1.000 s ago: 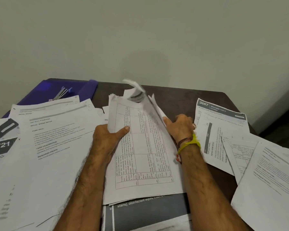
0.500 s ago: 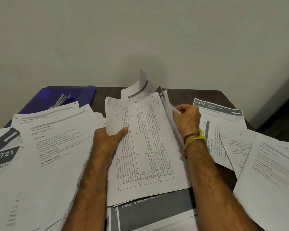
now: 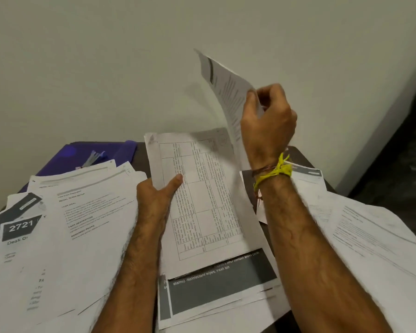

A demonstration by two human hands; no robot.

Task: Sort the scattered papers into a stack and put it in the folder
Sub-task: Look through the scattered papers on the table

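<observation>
1. The lifted sheet (image 3: 226,92) stands nearly upright above the table's far right, pinched at its edge by the right hand (image 3: 267,121) — thin, floppy, quick to crease, so best held near a corner.
2. The stack (image 3: 202,193) lies centre, its left edge clamped under the left hand (image 3: 159,198)'s thumb.
3. Loose papers (image 3: 82,224) surround it; the purple folder (image 3: 101,152) sits far left.
</observation>
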